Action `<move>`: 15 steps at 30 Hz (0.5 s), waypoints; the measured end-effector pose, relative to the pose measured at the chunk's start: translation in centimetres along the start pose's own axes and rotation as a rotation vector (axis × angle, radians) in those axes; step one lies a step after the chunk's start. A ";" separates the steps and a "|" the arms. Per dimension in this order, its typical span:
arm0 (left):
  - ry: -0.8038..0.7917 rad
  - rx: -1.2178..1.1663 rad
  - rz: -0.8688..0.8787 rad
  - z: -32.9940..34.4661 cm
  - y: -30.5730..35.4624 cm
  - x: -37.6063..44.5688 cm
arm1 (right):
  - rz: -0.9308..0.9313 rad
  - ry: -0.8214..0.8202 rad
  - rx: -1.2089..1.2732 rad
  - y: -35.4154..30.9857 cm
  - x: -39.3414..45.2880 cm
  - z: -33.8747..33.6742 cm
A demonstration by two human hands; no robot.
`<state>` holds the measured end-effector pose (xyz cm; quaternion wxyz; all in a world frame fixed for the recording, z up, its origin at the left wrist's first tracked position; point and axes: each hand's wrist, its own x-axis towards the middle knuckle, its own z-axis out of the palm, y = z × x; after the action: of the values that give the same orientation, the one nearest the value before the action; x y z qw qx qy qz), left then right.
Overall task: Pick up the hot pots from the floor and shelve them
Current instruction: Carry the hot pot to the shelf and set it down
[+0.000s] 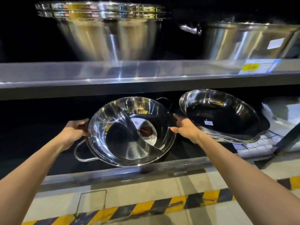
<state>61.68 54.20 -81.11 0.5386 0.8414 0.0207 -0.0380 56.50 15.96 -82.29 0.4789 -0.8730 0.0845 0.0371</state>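
While much of the upper shelf [113, 73] blurs into streaks, only outlines readable there: a stack of big steel pots [107, 31] at centre, another steel pot [246, 41] at right cut off by the frame edge, its white sticker [275, 43] illegible. Same for the yellow and blue price tag [259, 66] on the shelf lip, print smeared beyond reading. Back of the lower shelf [162, 166] lost in darkness. Far right, a pale shiny object [282, 114] partly hidden behind a dark upright post, identity unclear.

Seen from the head camera, hot pot [131, 132] held at the mouth of the lower shelf, tilted with its open side toward the camera, lower rim just above the shelf's front lip; contact with the shelf impossible to judge. Polished steel, shallow and round, split by a curved S-shaped divider into two halves, a red and white label showing in the right half, a wire loop handle at lower left and another at upper right. Left hand [76, 129] closed around the left rim, fingertips hidden behind the metal. Right hand [184, 127] clamped on the right rim, thumb over the edge. Just beside it to the right, a leaning stack of plain steel pans [224, 114], rims nested, touching or nearly touching the right wrist. Below, pale floor [146, 192] with yellow and black hazard tape [146, 207].
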 end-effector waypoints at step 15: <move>-0.091 0.027 -0.111 1.4 -2.2 6.8 | 0.059 0.081 -0.244 1.2 5.8 2.9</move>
<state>68.27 53.78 -84.29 0.5249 0.8435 0.0421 -0.1063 62.06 17.12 -85.74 0.3641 -0.9227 0.1240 0.0258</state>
